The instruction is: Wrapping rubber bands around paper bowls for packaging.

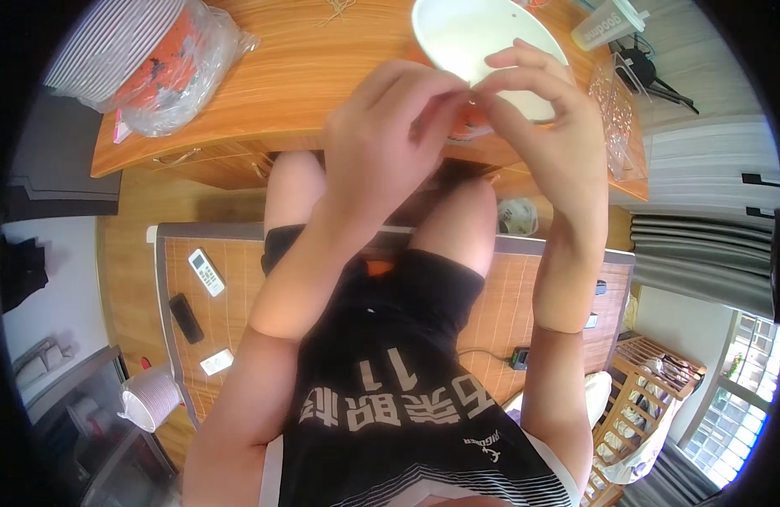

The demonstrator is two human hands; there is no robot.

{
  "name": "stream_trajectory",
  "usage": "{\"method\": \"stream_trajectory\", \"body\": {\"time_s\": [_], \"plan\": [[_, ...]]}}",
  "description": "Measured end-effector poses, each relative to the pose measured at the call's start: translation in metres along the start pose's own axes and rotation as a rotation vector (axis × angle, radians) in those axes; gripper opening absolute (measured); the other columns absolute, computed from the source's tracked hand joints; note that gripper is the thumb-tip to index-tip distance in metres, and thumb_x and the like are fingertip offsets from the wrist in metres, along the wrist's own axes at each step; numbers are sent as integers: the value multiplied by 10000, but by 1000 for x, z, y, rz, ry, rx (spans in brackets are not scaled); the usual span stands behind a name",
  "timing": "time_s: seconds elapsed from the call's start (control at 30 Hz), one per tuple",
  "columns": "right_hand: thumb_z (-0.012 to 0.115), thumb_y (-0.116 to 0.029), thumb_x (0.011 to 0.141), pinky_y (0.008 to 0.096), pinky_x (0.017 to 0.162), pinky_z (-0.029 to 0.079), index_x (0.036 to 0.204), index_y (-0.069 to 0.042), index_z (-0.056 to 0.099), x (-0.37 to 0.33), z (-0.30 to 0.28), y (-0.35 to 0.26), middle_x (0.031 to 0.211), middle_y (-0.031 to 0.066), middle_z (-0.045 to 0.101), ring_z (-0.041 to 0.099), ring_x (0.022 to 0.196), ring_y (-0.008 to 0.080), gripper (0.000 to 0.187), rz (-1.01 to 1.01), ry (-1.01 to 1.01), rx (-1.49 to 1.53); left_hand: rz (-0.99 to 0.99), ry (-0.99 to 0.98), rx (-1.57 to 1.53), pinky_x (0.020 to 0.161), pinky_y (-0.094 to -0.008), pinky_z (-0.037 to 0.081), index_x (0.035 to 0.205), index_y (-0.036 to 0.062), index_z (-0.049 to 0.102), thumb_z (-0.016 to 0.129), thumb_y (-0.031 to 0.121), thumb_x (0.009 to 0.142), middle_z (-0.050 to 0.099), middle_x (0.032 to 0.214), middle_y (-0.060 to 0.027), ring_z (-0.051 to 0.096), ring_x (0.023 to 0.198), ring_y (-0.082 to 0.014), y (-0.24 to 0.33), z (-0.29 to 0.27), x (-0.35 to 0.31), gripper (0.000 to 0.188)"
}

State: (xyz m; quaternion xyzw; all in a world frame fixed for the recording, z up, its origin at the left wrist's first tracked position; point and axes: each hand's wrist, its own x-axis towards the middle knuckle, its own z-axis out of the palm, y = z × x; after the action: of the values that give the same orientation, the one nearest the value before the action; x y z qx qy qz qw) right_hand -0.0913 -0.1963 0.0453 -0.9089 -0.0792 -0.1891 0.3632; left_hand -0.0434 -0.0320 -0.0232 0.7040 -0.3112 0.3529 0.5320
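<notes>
My left hand (394, 122) and my right hand (555, 127) meet in front of me, thumbs and fingertips pinched together. Whatever lies between the fingertips is too small to make out. Just behind them stands a round paper tub (466, 38), white inside and orange outside, tilted so that its opening faces me. My right hand overlaps the tub's right side, and I cannot tell whether it touches the rim. To the right of that hand lies a clear shallow tray (614, 114) with many tiny pieces in it.
A stack of orange-printed tubs (158, 63) in clear plastic wrap fills the wooden desk's (289, 51) left end. Thin strands (339, 8) lie at the back. A lidded cup (608, 25) stands far right. Around my legs, a mat holds a remote control (207, 271) and phone (185, 318).
</notes>
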Motion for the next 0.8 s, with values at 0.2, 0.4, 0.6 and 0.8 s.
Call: {"method": "stream_trajectory", "body": {"time_s": [0.2, 0.4, 0.6, 0.8], "plan": [[723, -100, 838, 311, 981, 474, 939, -1, 746, 2, 3, 6, 1079, 72, 703, 651, 1037, 184, 144, 69, -18, 241, 73, -24, 66, 620, -329, 548, 947, 135, 693, 780, 31, 781, 677, 856, -50, 681, 753, -265, -4, -2, -1, 214], [721, -132, 870, 273, 941, 480, 935, 33, 738, 5, -2, 1, 1049, 52, 710, 651, 980, 142, 178, 172, -76, 354, 176, 46, 31, 613, -326, 548, 972, 147, 708, 782, 34, 774, 696, 868, -33, 689, 763, -249, -10, -3, 1, 240], [677, -30, 895, 299, 1006, 450, 977, 14, 754, 12, -9, 3, 1163, 46, 689, 592, 1157, 151, 121, 201, -144, 396, 197, 42, 68, 584, -302, 541, 956, 137, 743, 804, 75, 777, 707, 817, -30, 685, 696, -226, -5, -7, 9, 199], [690, -39, 892, 268, 954, 468, 979, 24, 752, 19, -3, 0, 1147, 42, 683, 617, 1075, 133, 124, 169, -146, 331, 215, 77, 101, 567, -295, 528, 941, 133, 756, 822, 92, 769, 711, 789, -37, 679, 671, -213, -15, -8, 10, 189]]}}
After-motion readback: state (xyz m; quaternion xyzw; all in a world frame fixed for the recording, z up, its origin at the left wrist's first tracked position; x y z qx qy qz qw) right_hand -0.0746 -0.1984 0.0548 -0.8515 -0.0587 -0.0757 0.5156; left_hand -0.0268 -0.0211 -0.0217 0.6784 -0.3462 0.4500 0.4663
